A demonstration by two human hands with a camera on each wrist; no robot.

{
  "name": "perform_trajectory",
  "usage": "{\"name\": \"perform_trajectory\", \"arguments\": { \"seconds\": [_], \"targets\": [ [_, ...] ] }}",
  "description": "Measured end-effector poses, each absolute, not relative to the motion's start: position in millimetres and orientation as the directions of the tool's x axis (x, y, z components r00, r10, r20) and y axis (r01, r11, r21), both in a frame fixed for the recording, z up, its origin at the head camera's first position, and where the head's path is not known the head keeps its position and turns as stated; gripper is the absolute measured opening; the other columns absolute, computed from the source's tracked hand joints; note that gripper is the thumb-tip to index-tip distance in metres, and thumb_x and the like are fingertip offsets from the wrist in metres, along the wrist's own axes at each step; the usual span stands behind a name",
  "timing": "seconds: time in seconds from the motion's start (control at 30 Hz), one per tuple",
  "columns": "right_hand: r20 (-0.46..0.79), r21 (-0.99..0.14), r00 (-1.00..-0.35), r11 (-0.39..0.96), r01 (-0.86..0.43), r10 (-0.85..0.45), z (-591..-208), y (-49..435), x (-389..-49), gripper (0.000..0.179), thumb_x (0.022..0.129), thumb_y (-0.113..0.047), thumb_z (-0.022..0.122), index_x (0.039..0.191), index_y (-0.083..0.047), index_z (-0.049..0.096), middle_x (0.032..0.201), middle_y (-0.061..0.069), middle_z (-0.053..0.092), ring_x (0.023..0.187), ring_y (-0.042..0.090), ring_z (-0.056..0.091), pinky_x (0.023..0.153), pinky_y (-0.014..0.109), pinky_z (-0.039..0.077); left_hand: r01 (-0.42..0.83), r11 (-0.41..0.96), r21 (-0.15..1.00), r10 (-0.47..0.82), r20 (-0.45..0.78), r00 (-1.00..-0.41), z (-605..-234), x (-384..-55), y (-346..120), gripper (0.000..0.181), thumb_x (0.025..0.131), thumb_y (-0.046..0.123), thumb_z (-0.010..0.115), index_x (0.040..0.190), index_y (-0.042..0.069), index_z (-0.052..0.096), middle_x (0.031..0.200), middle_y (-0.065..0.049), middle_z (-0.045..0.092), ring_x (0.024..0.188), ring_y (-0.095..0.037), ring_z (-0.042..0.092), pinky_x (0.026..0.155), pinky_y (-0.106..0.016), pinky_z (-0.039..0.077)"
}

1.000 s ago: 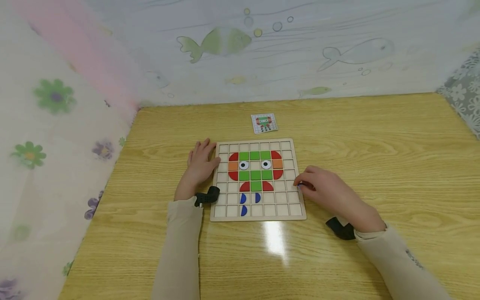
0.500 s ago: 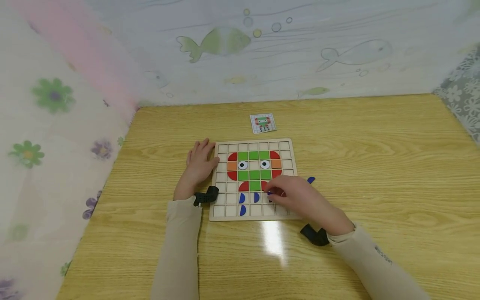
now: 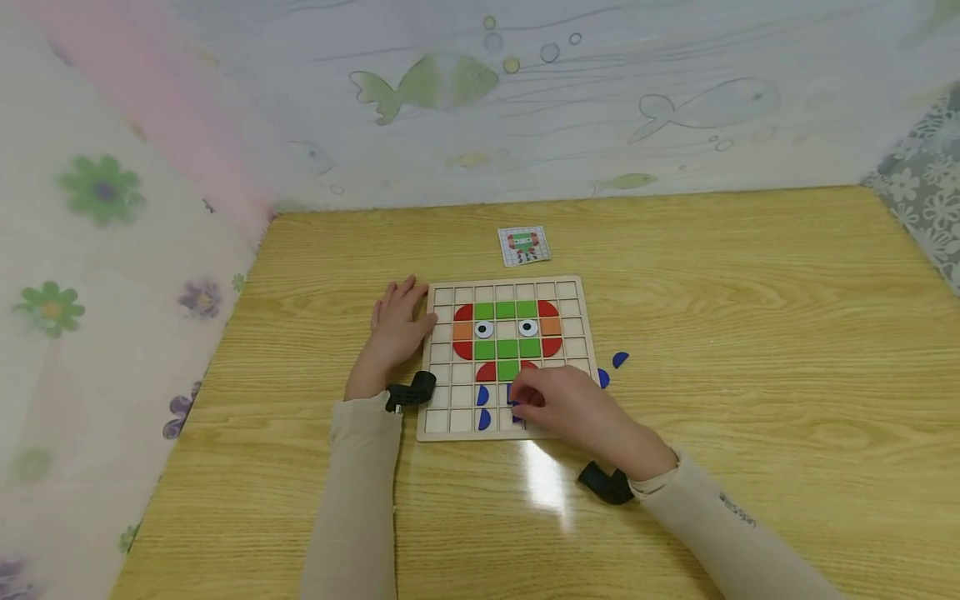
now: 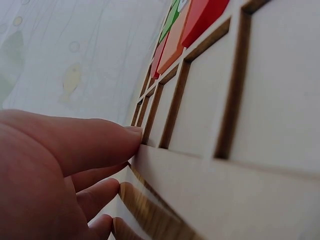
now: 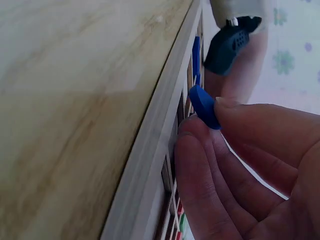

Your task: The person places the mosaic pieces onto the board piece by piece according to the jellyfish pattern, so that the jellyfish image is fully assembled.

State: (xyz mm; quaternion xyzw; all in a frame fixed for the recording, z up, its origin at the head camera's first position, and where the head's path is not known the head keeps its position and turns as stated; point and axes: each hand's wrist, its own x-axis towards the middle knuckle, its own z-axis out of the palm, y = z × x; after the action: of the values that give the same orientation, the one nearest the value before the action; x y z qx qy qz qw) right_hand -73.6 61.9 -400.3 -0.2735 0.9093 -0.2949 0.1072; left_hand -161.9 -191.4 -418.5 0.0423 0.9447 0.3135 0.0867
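A wooden grid board (image 3: 465, 436) carries green squares, red quarter-rounded pieces, orange squares and two eye discs (image 3: 528, 328). My left hand (image 3: 397, 333) lies at its left side with fingers spread, and the thumb (image 4: 107, 142) touches the board's edge in the left wrist view. Over the lower middle cells, my right hand (image 3: 573, 412) pinches a blue half-circle piece (image 5: 204, 107) between thumb and fingers, tilted just above the board. Two blue half-circles, an upper one (image 3: 482, 396) and a lower one (image 3: 484, 419), sit in cells to its left. My right hand partly hides the bottom rows.
Beyond the board lies a small picture card (image 3: 524, 246) with a similar coloured figure. Right of the board are two loose blue half-circles, one on the table (image 3: 620, 360) and one by the board's edge (image 3: 603, 378). A painted wall (image 3: 420, 150) stands behind the table.
From the board's right edge, my right hand has moved left over the lower cells with a blue half-circle. Loose blue pieces at the right have come into view. My left hand stays put.
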Motion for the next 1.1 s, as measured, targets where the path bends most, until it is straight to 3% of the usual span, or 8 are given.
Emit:
{"name": "perform_trajectory", "arguments": {
  "seconds": [0.63, 1.1],
  "targets": [
    [-0.031, -0.557, -0.834, 0.703, -0.443, -0.55, -403.9, 53.5, -67.2, 0.003, 0.08, -0.022, 0.067, 0.082, -0.021, 0.066, 0.068, -0.016, 0.051, 0.062, 0.003, 0.045, 0.058, 0.02, 0.04, 0.022, 0.793, 0.609, 0.131, -0.135, -0.982, -418.9, -162.4, -191.4, 0.053, 0.091, 0.025, 0.048, 0.139, 0.011, 0.031, 0.148, -0.008, 0.011, 0.134, -0.027, -0.005, 0.102, -0.048, -0.007],
    [0.026, -0.529, -0.814, 0.683, -0.503, -0.58, -404.5, 56.7, -65.5, 0.005, 0.08, -0.02, 0.066, 0.085, -0.021, 0.067, 0.077, -0.013, 0.05, 0.065, 0.004, 0.045, 0.059, 0.02, 0.04, 0.021, 0.796, 0.604, 0.13, -0.138, -0.982, -417.5, -161.8, -190.2, 0.053, 0.091, 0.025, 0.047, 0.139, 0.01, 0.031, 0.148, -0.008, 0.011, 0.134, -0.028, -0.005, 0.103, -0.048, -0.006]
  ]
}}
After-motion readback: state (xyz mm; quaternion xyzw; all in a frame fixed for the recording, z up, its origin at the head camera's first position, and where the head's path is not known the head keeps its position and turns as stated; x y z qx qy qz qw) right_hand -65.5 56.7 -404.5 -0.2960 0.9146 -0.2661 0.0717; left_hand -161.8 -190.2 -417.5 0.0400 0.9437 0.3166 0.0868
